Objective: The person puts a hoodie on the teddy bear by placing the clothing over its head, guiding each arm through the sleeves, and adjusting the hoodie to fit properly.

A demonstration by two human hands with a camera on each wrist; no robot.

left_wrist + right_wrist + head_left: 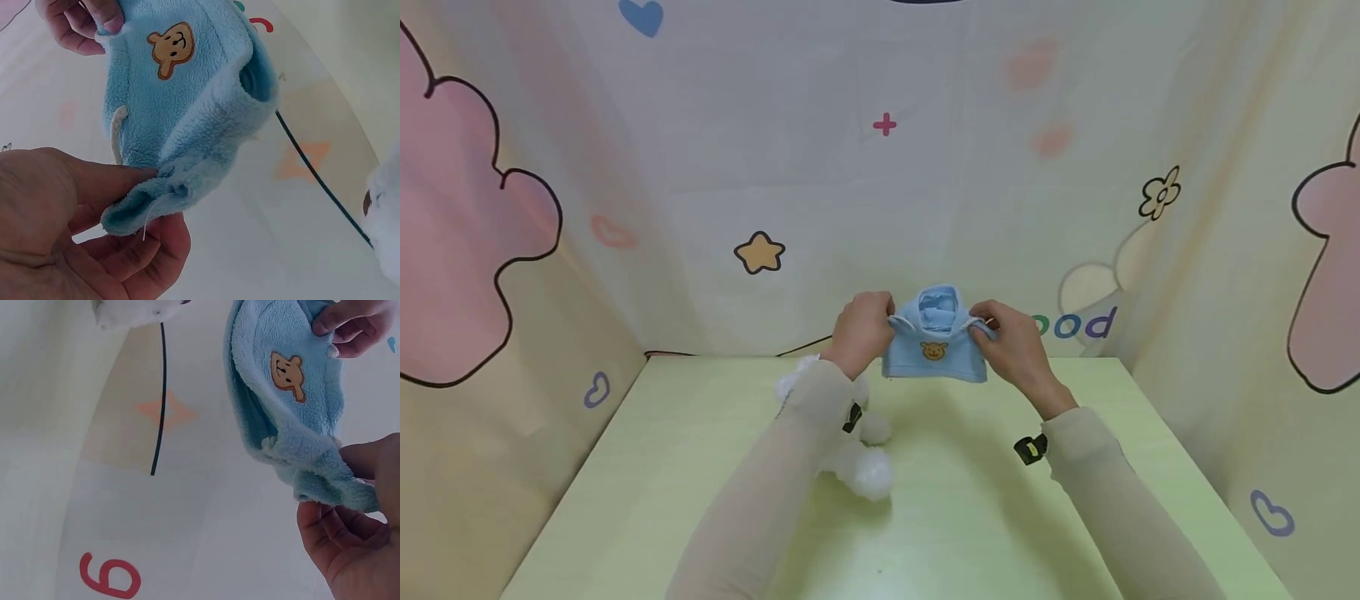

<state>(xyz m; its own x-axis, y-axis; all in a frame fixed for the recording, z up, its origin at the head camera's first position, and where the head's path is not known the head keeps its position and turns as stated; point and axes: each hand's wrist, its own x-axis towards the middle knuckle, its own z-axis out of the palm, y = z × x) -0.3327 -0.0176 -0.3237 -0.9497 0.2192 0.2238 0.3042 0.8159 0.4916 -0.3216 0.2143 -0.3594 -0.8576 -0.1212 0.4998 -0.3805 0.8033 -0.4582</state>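
Observation:
A small light-blue fleece doll hoodie (pixel 910 357) with a brown bear-face patch (pixel 934 351) hangs in the air above the back of the table, hood upward and front toward me. My left hand (pixel 862 332) pinches its left sleeve between thumb and fingers; a loose white thread shows there in the left wrist view. On the other side my right hand (pixel 1017 346) pinches the right sleeve (pixel 347 490). A white cord (pixel 117 132) lies along the hoodie near the neck. Below my left forearm lies a white plush toy (pixel 871 473), partly hidden by the sleeve.
The pale green tabletop (pixel 970 517) runs back to a printed fabric curtain (pixel 820 167), with more curtain on the left and right. A small black strap fitting (pixel 1031 449) sits at my right wrist.

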